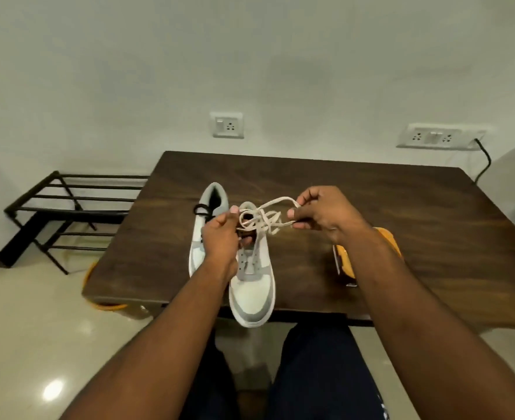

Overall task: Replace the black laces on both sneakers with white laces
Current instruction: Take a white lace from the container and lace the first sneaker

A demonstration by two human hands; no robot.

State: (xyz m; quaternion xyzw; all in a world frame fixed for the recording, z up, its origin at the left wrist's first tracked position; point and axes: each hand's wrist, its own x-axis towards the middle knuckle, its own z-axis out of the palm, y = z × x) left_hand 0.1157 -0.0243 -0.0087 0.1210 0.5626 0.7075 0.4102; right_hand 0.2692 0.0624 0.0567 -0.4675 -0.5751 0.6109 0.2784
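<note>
At nine o'clock, off the tabletop, stands a black metal rack on the floor; on the tabletop, at about ten o'clock from its middle, lies the far sneaker, with a black lace looped at its collar, so that shoe looks not yet begun. The left hand is just beside it, its grip curled and pinched on the white lace over the near sneaker; that shoe sits at the tabletop's six o'clock edge, toe hanging past the rim, its lower eyelets bare; I judge the black lace is out of it and the white one barely started or only being untangled. The lace hangs as a loose tangle between the hands; the right hand, at three o'clock of the tangle, pinches a loop of it between thumb and fingers. Behind the right forearm lies an orange object, partly hidden. Most of the lacing seems left.
</note>
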